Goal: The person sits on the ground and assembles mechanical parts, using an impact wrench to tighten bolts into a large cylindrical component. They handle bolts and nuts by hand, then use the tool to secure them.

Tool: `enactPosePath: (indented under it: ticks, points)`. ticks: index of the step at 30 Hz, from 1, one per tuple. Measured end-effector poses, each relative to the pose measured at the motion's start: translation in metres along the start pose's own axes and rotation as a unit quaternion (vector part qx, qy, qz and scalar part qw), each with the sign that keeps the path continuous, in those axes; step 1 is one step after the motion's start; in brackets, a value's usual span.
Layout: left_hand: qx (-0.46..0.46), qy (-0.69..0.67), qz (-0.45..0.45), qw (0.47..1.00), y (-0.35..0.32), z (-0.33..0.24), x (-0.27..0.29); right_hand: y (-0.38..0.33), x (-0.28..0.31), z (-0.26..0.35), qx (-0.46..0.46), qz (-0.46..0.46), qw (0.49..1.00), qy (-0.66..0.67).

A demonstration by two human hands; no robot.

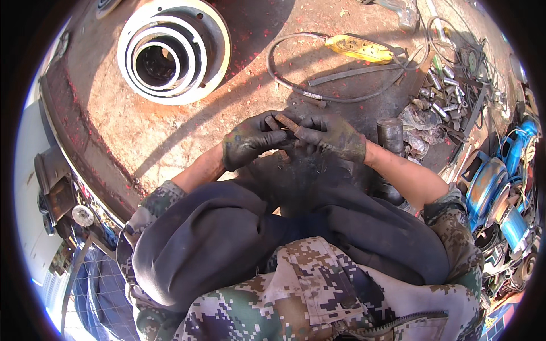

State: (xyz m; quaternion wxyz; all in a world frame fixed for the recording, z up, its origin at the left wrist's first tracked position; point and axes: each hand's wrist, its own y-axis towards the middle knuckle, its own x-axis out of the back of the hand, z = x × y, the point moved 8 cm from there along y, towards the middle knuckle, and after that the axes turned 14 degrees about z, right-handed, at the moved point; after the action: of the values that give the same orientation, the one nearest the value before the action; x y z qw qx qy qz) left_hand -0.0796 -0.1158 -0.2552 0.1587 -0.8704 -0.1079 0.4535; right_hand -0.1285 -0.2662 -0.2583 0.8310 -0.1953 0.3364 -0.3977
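Head view, looking straight down. The rusty surface (170, 131) spreads wide ahead, its curved edge sweeping down the left side from top to lower left, with a drop to machine parts beyond it. There's plenty of bare room in the middle and left of the surface, between the hands and the ring (173, 51) sitting up at the top left, a big pale metal piece with stepped circles and a dark bore. To the right it gets crowded: a black cable (290, 85) loops across the top centre to a yellow tool (359, 48), and past that a heap of sockets (441, 91) and scraps piles toward the right rim. A dark cylinder (391, 136) stands just beside the right wrist, tight quarters there. Blue spools (489, 187) are stacked at the far right edge.

Now the hands, both black with grease, meeting at centre. Left hand (250, 142) is curled, fingers folded in, thumb and fingertips pinching the near end of a small rusty bar (286, 121). Right hand (331, 136) is closed too, fingers wrapped over the other end of the bar, knuckles up. The bar pokes up between them, tilted, held just above the dark patch of surface in front of the knees. The two hands touch each other around it.
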Motion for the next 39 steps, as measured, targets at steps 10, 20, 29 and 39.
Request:
enactPosePath:
  ticks: [10, 20, 29, 39]
  points:
    - [-0.117, 0.040, -0.084, 0.989, -0.005, -0.042, 0.017, 0.007, 0.003, 0.076, 0.028, -0.046, 0.975, -0.218]
    - [-0.132, 0.027, -0.115, 0.984, -0.006, -0.042, 0.026, 0.009, 0.003, 0.081, 0.061, -0.055, 0.971, -0.225]
    - [-0.115, 0.023, -0.075, 0.990, -0.008, -0.041, 0.017, 0.006, 0.006, 0.071, 0.018, -0.095, 0.985, -0.141]
    - [-0.076, -0.015, -0.095, 0.992, -0.009, -0.036, 0.017, 0.003, 0.009, 0.065, 0.003, -0.105, 0.988, -0.113]
